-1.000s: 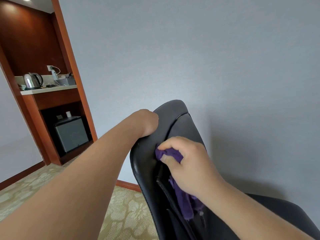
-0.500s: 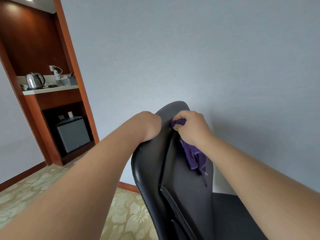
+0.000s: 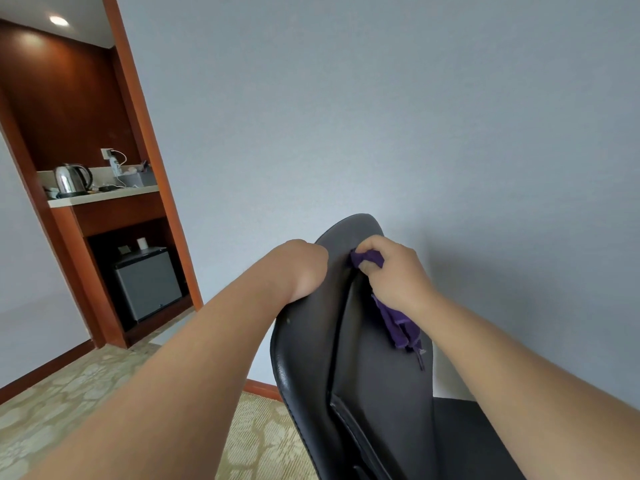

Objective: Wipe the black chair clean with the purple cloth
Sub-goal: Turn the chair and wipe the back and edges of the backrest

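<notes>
Head view: left hand (image 3: 304, 268) grips the black chair (image 3: 381, 375) edge; right hand (image 3: 391, 271) clutches the purple cloth (image 3: 394, 320). Risk: bunched cloth covers little surface, likely skipping areas.

Looks like smooth black leather or leatherette on the black chair (image 3: 381, 382), softly glossy with fine grain along its 8 o'clock edge, set against the soft, matt, bunched weave of the purple cloth (image 3: 396, 325) at the backrest's 1 o'clock. Over at 10 o'clock, reads as mirror-bright polished metal on the kettle (image 3: 71, 177), satin reddish-brown wood on the alcove frame (image 3: 154, 168) and a pale smooth countertop (image 3: 104, 196). Down at 7 o'clock, shows as matt patterned carpet (image 3: 86, 393), with a flat matt wall (image 3: 381, 116) at 12 o'clock.
</notes>
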Demonstrator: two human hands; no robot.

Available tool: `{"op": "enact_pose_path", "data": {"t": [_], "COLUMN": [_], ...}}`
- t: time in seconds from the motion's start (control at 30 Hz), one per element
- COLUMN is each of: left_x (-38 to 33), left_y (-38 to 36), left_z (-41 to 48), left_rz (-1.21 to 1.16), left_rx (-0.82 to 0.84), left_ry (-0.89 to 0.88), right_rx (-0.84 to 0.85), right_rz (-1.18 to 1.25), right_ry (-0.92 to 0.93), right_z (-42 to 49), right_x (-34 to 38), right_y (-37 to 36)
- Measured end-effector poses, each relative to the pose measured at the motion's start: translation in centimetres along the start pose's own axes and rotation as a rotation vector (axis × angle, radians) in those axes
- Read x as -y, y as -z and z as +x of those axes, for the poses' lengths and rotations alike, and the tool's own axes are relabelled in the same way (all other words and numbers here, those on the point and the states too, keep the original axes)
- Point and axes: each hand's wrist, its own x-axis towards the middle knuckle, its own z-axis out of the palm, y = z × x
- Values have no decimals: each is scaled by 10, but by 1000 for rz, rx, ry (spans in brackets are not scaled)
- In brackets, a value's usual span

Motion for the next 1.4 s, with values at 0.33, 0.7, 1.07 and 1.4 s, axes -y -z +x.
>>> {"op": "enact_pose_path", "data": {"t": [0.33, 0.7, 1.07, 1.4], "left_x": [0, 5, 8, 6], "left_y": [-3, -7, -8, -5], "left_z": [-8, -7, 2, -3], "left_rz": [58, 47, -44, -158], "left_rx": [-21, -34, -40, -39], "left_ry": [-23, -36, 8, 63], "right_rx": [-15, -38, -54, -20], "right_rz": [34, 24, -62, 103], "right_ry": [177, 10, -95, 62], "right_z": [-67, 19, 64, 1], "right_x": [19, -14, -36, -15], "right_y": [2, -12, -21, -11]}}
